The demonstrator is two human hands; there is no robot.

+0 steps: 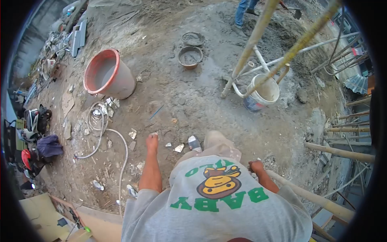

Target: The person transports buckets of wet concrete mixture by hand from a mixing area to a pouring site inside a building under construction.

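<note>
Below me, my left hand hangs over the dirt ground, its fingers curled in; whether it holds anything is too small to tell. Bits of broken tile and a pale hose lie to its left. On the other side, my right hand is beside my shirt, closed around a small pale thing that I cannot make out. A bamboo pole runs close by that hand. One shoe shows under my shirt, between the hands.
A large red-rimmed tub stands front left, with two mortar basins further ahead. At right, a white bucket sits by leaning bamboo poles. Another person's legs show at the top. Scaffolding poles line the right.
</note>
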